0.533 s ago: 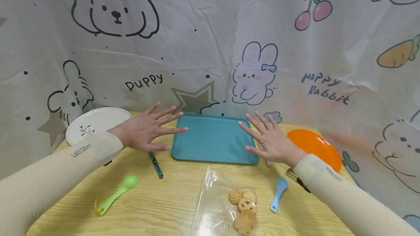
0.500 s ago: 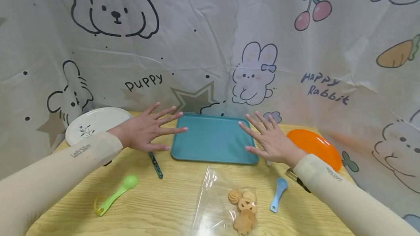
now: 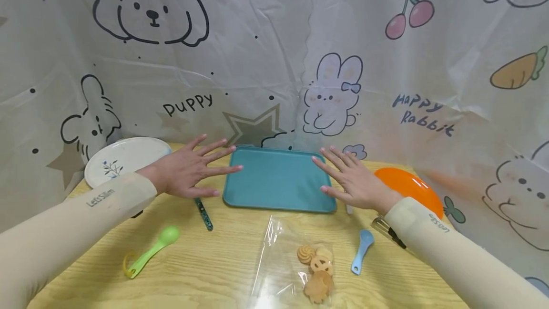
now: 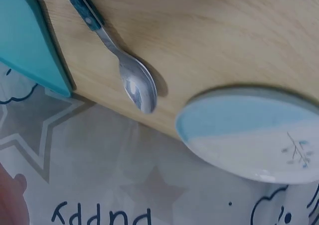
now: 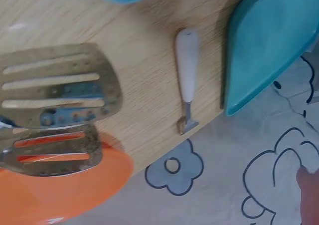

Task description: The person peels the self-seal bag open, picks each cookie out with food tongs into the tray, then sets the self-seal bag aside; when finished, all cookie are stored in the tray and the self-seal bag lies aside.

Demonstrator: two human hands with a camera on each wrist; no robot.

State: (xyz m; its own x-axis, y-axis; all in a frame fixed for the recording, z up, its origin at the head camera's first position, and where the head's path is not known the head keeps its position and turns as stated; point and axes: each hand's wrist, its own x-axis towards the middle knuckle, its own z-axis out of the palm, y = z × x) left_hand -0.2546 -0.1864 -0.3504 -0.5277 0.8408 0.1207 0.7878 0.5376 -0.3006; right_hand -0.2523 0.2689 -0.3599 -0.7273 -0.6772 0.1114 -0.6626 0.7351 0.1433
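Note:
My left hand (image 3: 188, 168) hovers palm down with spread fingers, between the white plate (image 3: 128, 156) and the teal tray (image 3: 279, 180). Beneath it lies a metal spoon (image 4: 137, 83) with a dark teal patterned handle, its bowl hidden by the hand in the head view. My right hand (image 3: 356, 182) is held over the tray's right side, fingers extended, in front of an orange plate (image 3: 407, 185). A white-handled tool (image 5: 187, 68) with a short metal end lies below it. Neither hand holds anything. Each wrist view catches only a bit of finger at its edge.
In front lie a green spoon (image 3: 154, 252), a clear bag (image 3: 274, 271) with several biscuits (image 3: 319, 266), and a light blue spoon (image 3: 363, 251). A metal utensil with two slotted heads (image 5: 60, 88) lies beside the orange plate. A printed curtain (image 3: 257, 61) hangs behind the table.
The head view has tilted slightly down. My right hand's fingers have drawn a little closer together. The things on the table stay where they were.

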